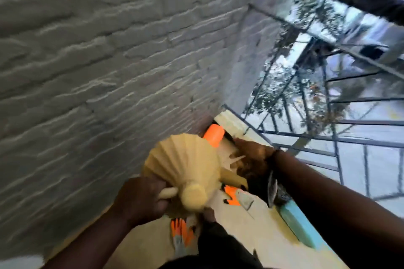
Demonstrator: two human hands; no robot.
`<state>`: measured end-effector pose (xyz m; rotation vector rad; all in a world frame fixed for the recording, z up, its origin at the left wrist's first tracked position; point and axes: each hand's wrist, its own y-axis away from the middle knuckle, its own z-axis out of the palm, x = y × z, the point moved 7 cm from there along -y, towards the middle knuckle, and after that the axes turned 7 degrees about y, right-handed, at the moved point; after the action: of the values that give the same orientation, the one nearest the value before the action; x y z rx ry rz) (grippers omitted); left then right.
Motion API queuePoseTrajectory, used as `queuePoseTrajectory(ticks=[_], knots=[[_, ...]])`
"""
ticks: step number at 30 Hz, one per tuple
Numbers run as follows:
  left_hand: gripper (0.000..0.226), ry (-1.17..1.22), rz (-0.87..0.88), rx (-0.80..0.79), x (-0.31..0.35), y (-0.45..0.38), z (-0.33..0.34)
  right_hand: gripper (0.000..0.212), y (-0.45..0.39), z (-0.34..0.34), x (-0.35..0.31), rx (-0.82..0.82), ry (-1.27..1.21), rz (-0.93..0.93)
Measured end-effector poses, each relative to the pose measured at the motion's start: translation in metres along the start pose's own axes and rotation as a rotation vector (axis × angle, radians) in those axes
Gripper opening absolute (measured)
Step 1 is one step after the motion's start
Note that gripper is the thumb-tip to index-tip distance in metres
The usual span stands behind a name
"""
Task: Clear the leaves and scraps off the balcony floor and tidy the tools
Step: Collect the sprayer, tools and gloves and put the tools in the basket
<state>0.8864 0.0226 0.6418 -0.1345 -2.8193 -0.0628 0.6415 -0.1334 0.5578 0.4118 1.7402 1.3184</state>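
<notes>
Looming on the left, the grey painted brick wall point(109, 61) meets the pale balcony floor point(236, 220). Over it, the cream ribbed plastic rake head point(185, 164) is gripped at its neck by the left hand point(140, 199). The right hand point(253, 159) reaches toward the corner scraps; its fingers' spread I cannot tell. Blurred motion suggests debris could slip through the dark metal railing point(328, 142).

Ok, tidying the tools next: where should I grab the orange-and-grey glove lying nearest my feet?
Pinch the grey cuff end of the glove, coming from your own side. It lies flat on the floor with its orange fingers pointing away, so the cuff is the nearest loose edge.
</notes>
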Motion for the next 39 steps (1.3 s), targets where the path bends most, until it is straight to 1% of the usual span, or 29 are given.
queuePoseTrajectory(ticks=[1,2,3,4,6,7,8,10,11,12,13,14,15,17,18,19,20,22,23,24,26,29,31,34,37,39], knots=[[0.031,0.007,0.017,-0.006,0.015,0.002,-0.008,0.068,0.023,-0.01,0.004,0.048,-0.103,-0.038],[0.029,0.006,0.047,-0.012,0.029,0.004,-0.013,0.068,0.041,-0.023,0.013,0.114,-0.154,-0.071],[0.027,-0.002,0.076,-0.013,0.042,0.005,-0.017,0.066,0.06,-0.034,0.021,0.172,-0.22,-0.09],[0.029,-0.012,0.111,-0.024,0.058,0.006,-0.019,0.062,0.078,-0.052,0.035,0.266,-0.283,-0.127],[0.042,-0.012,0.146,-0.083,0.091,0.005,-0.016,0.052,0.112,-0.08,0.062,0.427,-0.461,-0.223],[0.047,-0.001,0.159,-0.087,0.107,0.005,-0.016,0.048,0.131,-0.093,0.073,0.504,-0.546,-0.265],[0.047,0.0,0.176,-0.071,0.12,0.004,-0.016,0.044,0.147,-0.107,0.086,0.58,-0.633,-0.299],[0.035,0.001,0.181,-0.131,0.157,-0.002,-0.011,0.039,0.191,-0.14,0.12,0.725,-0.811,-0.387],[0.028,0.002,0.173,-0.17,0.182,-0.004,-0.008,0.039,0.218,-0.161,0.14,0.808,-0.825,-0.439],[0.024,0.008,0.171,-0.211,0.2,-0.006,-0.003,0.038,0.241,-0.179,0.157,0.896,-0.767,-0.471],[0.021,0.025,0.196,-0.208,0.219,-0.009,-0.001,0.038,0.264,-0.193,0.173,0.966,-0.697,-0.497],[0.02,0.051,0.206,-0.215,0.244,-0.012,0.004,0.037,0.288,-0.208,0.198,1.0,-0.634,-0.52],[0.017,0.08,0.216,-0.224,0.264,-0.015,0.008,0.037,0.306,-0.215,0.219,0.976,-0.587,-0.533],[0.017,0.128,0.256,-0.251,0.319,-0.022,0.021,0.037,0.334,-0.223,0.268,0.86,-0.437,-0.535],[0.024,0.134,0.29,-0.26,0.344,-0.024,0.027,0.035,0.346,-0.22,0.288,0.822,-0.36,-0.538],[0.032,0.127,0.345,-0.268,0.385,-0.024,0.037,0.03,0.363,-0.224,0.319,0.839,-0.332,-0.545],[0.04,0.12,0.381,-0.283,0.418,-0.023,0.047,0.025,0.375,-0.227,0.346,0.875,-0.358,-0.547],[0.058,0.131,0.456,-0.337,0.498,-0.016,0.075,0.029,0.407,-0.252,0.415,1.015,-0.449,-0.529],[0.058,0.112,0.501,-0.372,0.533,-0.011,0.087,0.033,0.422,-0.262,0.443,1.089,-0.458,-0.501],[0.05,0.081,0.558,-0.413,0.575,-0.004,0.105,0.038,0.44,-0.274,0.483,1.158,-0.485,-0.463],[0.033,0.023,0.655,-0.459,0.649,0.014,0.129,0.051,0.471,-0.29,0.551,1.244,-0.565,-0.414],[0.034,-0.022,0.788,-0.497,0.736,0.041,0.154,0.049,0.503,-0.295,0.629,1.373,-0.715,-0.331],[0.034,-0.049,0.868,-0.524,0.78,0.052,0.17,0.056,0.507,-0.297,0.678,1.41,-0.854,-0.246],[0.033,-0.045,0.983,-0.564,0.832,0.056,0.191,0.07,0.5,-0.303,0.727,1.379,-1.088,-0.161],[0.034,-0.035,1.087,-0.586,0.878,0.055,0.217,0.075,0.495,-0.314,0.761,1.442,-1.34,-0.088],[0.032,-0.036,1.136,-0.631,0.91,0.052,0.234,0.087,0.495,-0.324,0.775,1.488,-1.466,-0.035]])
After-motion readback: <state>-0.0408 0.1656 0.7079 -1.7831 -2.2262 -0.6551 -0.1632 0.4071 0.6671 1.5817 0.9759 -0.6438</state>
